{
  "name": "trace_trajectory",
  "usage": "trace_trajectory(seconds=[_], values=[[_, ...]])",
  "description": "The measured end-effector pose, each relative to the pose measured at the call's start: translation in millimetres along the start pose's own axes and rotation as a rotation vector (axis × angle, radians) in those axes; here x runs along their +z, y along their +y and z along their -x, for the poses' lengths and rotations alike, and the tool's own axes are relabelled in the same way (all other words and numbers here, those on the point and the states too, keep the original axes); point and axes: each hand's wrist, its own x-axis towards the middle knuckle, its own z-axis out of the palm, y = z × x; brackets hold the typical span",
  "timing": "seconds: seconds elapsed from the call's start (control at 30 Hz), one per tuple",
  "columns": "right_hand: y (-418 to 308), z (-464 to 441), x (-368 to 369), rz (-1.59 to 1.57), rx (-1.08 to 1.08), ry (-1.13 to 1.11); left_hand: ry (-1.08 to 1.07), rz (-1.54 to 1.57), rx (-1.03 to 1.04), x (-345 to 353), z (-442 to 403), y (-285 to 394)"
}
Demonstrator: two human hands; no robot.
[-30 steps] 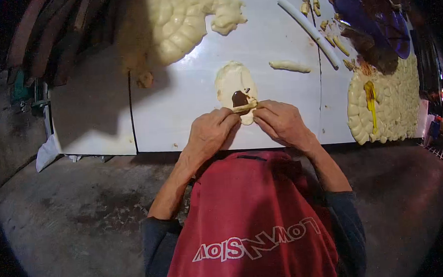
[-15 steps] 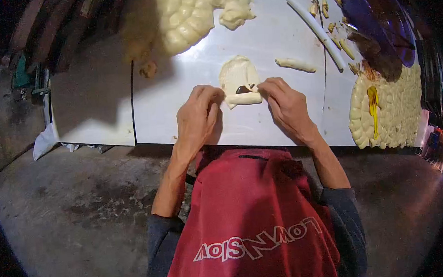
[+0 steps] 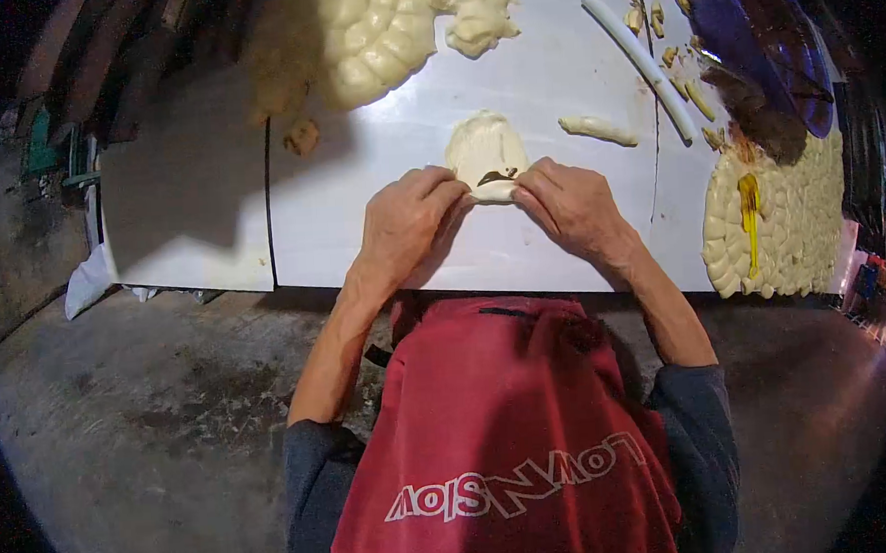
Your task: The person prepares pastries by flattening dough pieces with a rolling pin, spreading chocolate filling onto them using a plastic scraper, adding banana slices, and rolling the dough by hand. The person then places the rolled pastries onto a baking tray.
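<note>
A flattened piece of pale dough (image 3: 485,142) lies on the white table, its near edge folded into a small roll. Dark brown filling (image 3: 498,176) shows just beyond that fold, partly covered. My left hand (image 3: 412,214) pinches the left end of the fold. At the right end, my right hand (image 3: 573,206) grips the dough between thumb and fingers. The fingertips of both hands partly hide the roll's ends.
Large dough mounds (image 3: 380,39) lie at the back, with a smaller lump (image 3: 480,19) beside them. A dough strip (image 3: 598,130) and a pale rod (image 3: 638,69) are to the right. Many dough pieces (image 3: 781,224) cover the right corner, near a purple container (image 3: 751,30).
Both hands have closed in on the dough and pressed its ends. The near edge has rolled farther over, covering more of the dark filling.
</note>
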Motion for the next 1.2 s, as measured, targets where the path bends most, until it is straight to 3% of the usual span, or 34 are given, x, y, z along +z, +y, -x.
trace_trajectory(seconds=[0.1, 0.23, 0.37, 0.5, 0.6, 0.63, 0.73, 0.77, 0.9, 1.0, 1.1, 1.2], values=[[-1.8, -2.5, -4.0, -0.064, -0.015, 0.063, -0.061, 0.073, -0.188, -10.0, -4.1, 12.2], [1.2, 0.4, -1.1, 0.000, -0.050, 0.114, -0.096, 0.096, -0.216, -9.4, -3.6, 10.0], [5.5, -5.2, -7.2, -0.116, 0.065, 0.006, -0.100, 0.155, -0.284, -16.4, -8.1, 12.9], [1.4, -12.7, -10.6, -0.114, 0.338, -0.005, -0.041, 0.101, -0.377, -15.0, -5.1, 9.9], [-5.8, -15.3, -8.3, -0.112, 0.427, 0.153, 0.048, 0.089, -0.415, -13.6, -6.9, 12.1], [-3.2, -11.9, -2.1, -0.095, 0.382, 0.220, 0.097, 0.160, -0.403, -9.7, -4.1, 8.7], [-0.1, -4.3, -6.9, -0.061, 0.162, 0.131, 0.080, 0.103, -0.276, -13.5, -2.2, 12.7], [-1.4, -4.1, -9.9, 0.005, 0.064, 0.137, 0.086, 0.050, -0.151, -11.4, -3.3, 10.1], [11.4, -7.8, 0.5, -0.009, 0.038, 0.192, 0.098, -0.035, -0.039, -4.9, -9.1, 4.7], [12.3, -10.8, -5.5, -0.021, 0.158, 0.120, 0.132, -0.024, -0.116, -2.7, -8.7, -6.2], [7.9, -12.0, -2.4, 0.076, 0.205, 0.190, 0.155, -0.010, -0.173, -4.5, -11.1, -4.8], [-1.2, -13.1, -10.6, 0.091, 0.251, 0.204, 0.227, -0.003, -0.131, -1.3, -11.3, -10.6]])
